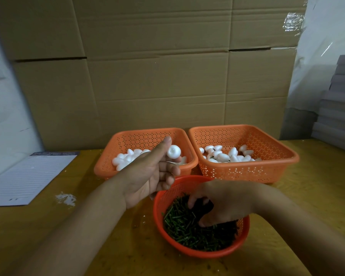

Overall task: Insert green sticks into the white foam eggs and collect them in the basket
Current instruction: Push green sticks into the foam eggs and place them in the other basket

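Left hand (151, 174) pinches white foam egg (173, 151); right hand (223, 202) fingers curled into green sticks (185, 224) in round red basket (159, 198).

Three baskets are set on a table (48, 226). A round basket (187, 249) is placed nearest, and sticks (185, 222) are piled in it. Behind it, two square baskets are set side by side, touching. Foam eggs (126, 158) are heaped in the left basket (108, 166). More eggs (223, 156) are heaped in the right basket (267, 168), and bits of stick are seen among them. The right hand (221, 204) is lowered into the sticks. The left hand (149, 176) is held up in front of the left basket, and one egg (173, 151) is pinched at its fingertips. A sheet of paper (26, 176) is laid at the far left of the table. Cardboard (157, 72) is stood behind everything.
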`<state>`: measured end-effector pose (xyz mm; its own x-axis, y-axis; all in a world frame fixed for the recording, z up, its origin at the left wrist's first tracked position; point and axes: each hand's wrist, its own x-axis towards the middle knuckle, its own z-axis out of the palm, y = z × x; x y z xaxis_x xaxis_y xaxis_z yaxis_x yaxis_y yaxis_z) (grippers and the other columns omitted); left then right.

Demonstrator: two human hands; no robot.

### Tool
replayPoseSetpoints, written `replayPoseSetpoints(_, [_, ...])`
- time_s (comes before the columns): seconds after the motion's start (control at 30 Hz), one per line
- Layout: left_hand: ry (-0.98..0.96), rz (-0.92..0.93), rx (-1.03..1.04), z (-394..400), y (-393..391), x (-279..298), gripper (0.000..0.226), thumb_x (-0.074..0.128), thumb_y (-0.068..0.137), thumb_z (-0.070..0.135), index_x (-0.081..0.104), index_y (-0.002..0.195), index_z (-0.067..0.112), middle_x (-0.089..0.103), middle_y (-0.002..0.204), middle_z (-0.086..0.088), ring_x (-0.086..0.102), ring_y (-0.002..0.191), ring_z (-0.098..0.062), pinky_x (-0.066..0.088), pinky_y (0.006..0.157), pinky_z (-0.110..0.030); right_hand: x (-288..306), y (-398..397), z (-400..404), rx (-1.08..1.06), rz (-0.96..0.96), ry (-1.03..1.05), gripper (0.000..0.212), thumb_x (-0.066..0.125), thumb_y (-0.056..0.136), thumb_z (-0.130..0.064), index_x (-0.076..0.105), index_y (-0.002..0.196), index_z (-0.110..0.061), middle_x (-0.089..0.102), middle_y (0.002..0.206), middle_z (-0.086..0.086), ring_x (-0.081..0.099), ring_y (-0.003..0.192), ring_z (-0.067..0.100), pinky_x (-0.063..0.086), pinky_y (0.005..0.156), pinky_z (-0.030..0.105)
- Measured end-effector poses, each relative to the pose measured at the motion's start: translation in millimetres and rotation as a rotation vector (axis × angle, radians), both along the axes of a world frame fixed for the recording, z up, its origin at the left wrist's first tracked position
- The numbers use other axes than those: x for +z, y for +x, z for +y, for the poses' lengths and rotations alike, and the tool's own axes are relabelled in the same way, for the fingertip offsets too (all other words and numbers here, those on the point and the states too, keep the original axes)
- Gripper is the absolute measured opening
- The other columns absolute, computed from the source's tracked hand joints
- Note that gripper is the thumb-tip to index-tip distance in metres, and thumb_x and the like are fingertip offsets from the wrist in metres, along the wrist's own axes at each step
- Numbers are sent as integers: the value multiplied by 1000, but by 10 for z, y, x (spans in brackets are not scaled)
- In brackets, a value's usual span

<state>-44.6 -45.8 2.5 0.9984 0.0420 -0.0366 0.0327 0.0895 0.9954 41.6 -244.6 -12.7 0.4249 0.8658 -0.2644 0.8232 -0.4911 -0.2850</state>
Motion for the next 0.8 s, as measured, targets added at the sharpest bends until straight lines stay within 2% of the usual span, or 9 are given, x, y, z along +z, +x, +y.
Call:
replayPoseSetpoints(0.1, [-8, -2, -2, 14, 7, -10, 67, 70, 71, 71, 65, 103, 13, 66, 74, -4, 58, 55, -11, 50, 53, -22, -3, -2, 1, 4, 8, 8, 43, 70, 88, -45, 57, 128, -42, 57, 125, -13, 53, 116, 5, 47, 92, 28])
replayPoseSetpoints(0.23, [-21, -17, -49, 25, 24, -43, 36, 73, 79, 52, 68, 90, 18, 69, 85, -5, 61, 64, -10, 52, 59, -21, -6, -15, 18, 31, -8, 71, 26, 70, 89, -41, 65, 114, -37, 63, 112, -16, 59, 105, 4, 52, 92, 34])
replayPoseSetpoints(0.27, [-24, -18, -56, 21, 27, -44, 33, 70, 83, 47, 68, 93, 16, 70, 89, -6, 62, 66, -11, 53, 60, -21, -4, -18, 25, 35, -16, 105, 19, 70, 89, -39, 67, 107, -35, 65, 105, -18, 60, 99, 2, 53, 90, 32])
replayPoseSetpoints(0.33, [-57, -17, -60, 15, 28, -41, 45, 67, 86, 41, 66, 111, 3, 73, 99, -9, 65, 70, -12, 55, 62, -22, -3, -21, 34, 36, -31, 171, 7, 69, 91, -31, 70, 98, -33, 66, 91, -20, 62, 88, -2, 52, 83, 24])
replayPoseSetpoints(0.4, [-93, -17, -66, 20, 21, -35, 60, 67, 87, 36, 57, 127, -6, 74, 110, -12, 67, 74, -13, 56, 64, -22, 1, -25, 40, 30, -50, 201, 7, 68, 91, -27, 72, 95, -31, 65, 84, -22, 61, 82, -6, 49, 77, 16])
replayPoseSetpoints(0.47, [-115, -27, -77, 35, 15, -31, 65, 70, 84, 32, 51, 133, -8, 72, 117, -15, 68, 76, -14, 56, 65, -23, 2, -25, 37, 24, -60, 187, 14, 69, 91, -27, 72, 103, -32, 67, 92, -21, 61, 85, -5, 50, 79, 17])
replayPoseSetpoints(0.57, [-152, -34, -83, 49, 14, -14, 63, 76, 75, 33, 60, 125, -3, 72, 117, -15, 69, 74, -16, 57, 64, -24, -3, -19, 25, 15, -95, 100, 28, 68, 91, -28, 68, 119, -32, 68, 111, -14, 62, 98, 3, 53, 88, 26])
replayPoseSetpoints(0.67, [-167, -25, -73, 50, 7, -5, 43, 75, 77, 36, 65, 110, 10, 74, 111, -12, 68, 72, -15, 56, 62, -24, 6, -17, 12, -8, -113, 89, 19, 69, 91, -29, 74, 109, -27, 71, 102, -13, 64, 90, 2, 55, 83, 27])
replayPoseSetpoints(0.8, [-146, -11, -69, 50, 8, -11, 42, 72, 78, 45, 69, 108, 16, 74, 106, -8, 64, 73, -12, 53, 63, -23, 45, -5, -17, -38, -77, 172, 15, 69, 91, -37, 77, 99, -27, 73, 93, -15, 64, 83, -3, 53, 78, 21])
